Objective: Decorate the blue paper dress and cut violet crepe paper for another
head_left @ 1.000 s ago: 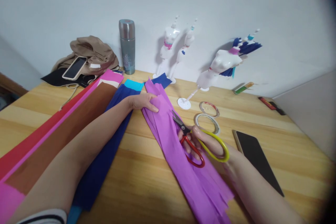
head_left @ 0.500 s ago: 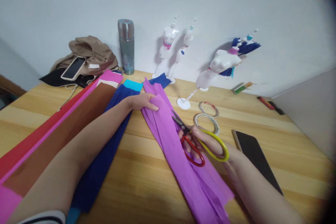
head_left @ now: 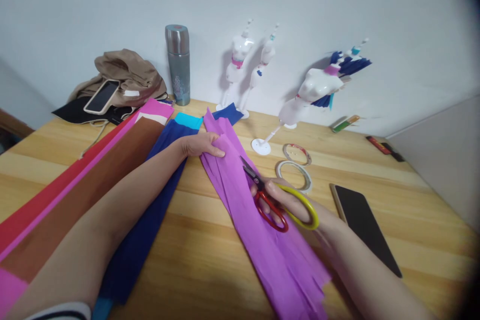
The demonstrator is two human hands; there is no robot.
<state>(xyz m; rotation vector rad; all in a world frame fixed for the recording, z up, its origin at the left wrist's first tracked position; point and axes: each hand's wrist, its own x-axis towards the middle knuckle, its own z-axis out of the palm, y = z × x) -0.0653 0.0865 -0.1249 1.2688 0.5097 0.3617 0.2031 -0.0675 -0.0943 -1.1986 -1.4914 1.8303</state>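
A long folded sheet of purple crepe paper lies across the middle of the table. My left hand grips it near its far end, thumb on top and fingers hidden behind. My right hand holds scissors with one red and one yellow handle loop. The blades are slightly parted and point up and left, over the purple paper close to my left thumb. Whether they touch the paper I cannot tell. Dark blue crepe paper lies under my left forearm.
Brown paper and red paper lie at left. A steel flask, a brown cloth bag and small white mannequins stand along the wall. Two tape rolls and a dark phone lie at right.
My right hand has moved the scissors a little left and up, nearer my left hand, with the blades closing slightly. My left hand keeps its grip on the purple paper.
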